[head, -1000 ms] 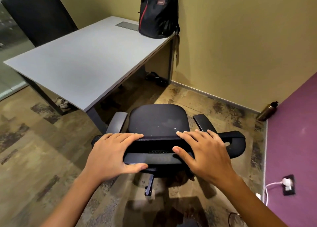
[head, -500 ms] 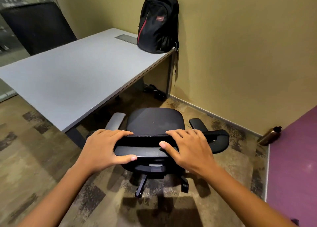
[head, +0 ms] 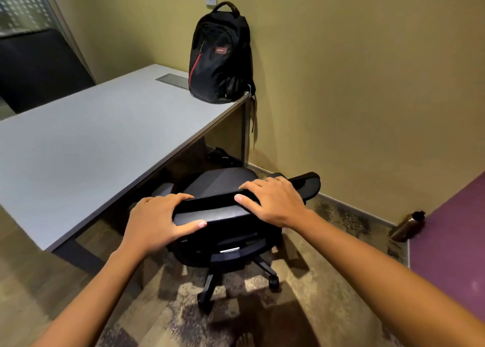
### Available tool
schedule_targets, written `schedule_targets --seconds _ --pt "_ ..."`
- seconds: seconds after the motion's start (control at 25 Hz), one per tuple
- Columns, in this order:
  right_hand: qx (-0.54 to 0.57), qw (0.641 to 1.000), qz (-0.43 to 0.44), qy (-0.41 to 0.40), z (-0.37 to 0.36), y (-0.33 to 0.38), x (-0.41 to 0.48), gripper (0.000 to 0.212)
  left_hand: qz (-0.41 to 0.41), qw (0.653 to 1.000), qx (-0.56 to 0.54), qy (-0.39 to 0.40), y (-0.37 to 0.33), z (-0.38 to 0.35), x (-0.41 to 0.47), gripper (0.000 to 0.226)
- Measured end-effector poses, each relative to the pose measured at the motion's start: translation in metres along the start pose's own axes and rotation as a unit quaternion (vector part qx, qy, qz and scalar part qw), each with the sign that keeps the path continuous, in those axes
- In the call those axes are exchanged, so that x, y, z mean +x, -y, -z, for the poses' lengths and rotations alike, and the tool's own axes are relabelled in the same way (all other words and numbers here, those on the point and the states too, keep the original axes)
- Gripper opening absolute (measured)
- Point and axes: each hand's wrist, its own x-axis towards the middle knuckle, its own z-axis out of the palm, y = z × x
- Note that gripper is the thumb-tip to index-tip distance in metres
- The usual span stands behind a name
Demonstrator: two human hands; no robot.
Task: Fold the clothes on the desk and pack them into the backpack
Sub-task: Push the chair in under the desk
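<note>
Left grip point(head: 154, 220), right grip point(head: 273, 202) snug round chair back point(head: 212, 203); desk point(head: 91, 142) ahead, perhaps shoes point(head: 220, 155) beneath.

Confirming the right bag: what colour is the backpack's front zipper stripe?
Red, on the black fabric backpack standing on the grey desk; head view.

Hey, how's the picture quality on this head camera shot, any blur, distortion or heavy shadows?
Head view: warm, dim light; the wide lens stretches both forearms toward the lower corners, where the patterned floor smears; the black backpack with red trim, the left hand and right hand gripping the black office chair look sharp; the chair throws a dark shadow below.
</note>
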Motion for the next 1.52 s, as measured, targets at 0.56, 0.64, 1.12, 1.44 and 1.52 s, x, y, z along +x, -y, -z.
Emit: schedule_targets --seconds 0.56,0.64,1.12,1.44,1.52 --pt "0.030 0.992 0.123 -0.002 -0.006 -0.138 0.154 0.057 0.083 0.996 0.012 -0.024 -0.024 -0.039 0.148 0.082" --pt "0.035 0.989 0.143 -0.005 -0.007 -0.157 0.177 0.056 0.104 0.994 0.016 -0.016 -0.029 -0.044 0.169 0.084" --pt "0.078 0.957 0.279 -0.006 -0.020 -0.268 0.323 0.061 0.260 0.964 0.040 -0.046 -0.063 -0.081 0.295 0.083" --pt "0.104 0.931 0.351 0.005 -0.025 -0.326 0.407 0.055 0.322 0.943 0.064 -0.057 -0.082 -0.101 0.368 0.085" --pt "0.113 0.924 0.364 0.010 -0.023 -0.341 0.430 0.055 0.335 0.937 0.071 -0.065 -0.082 -0.105 0.381 0.083"
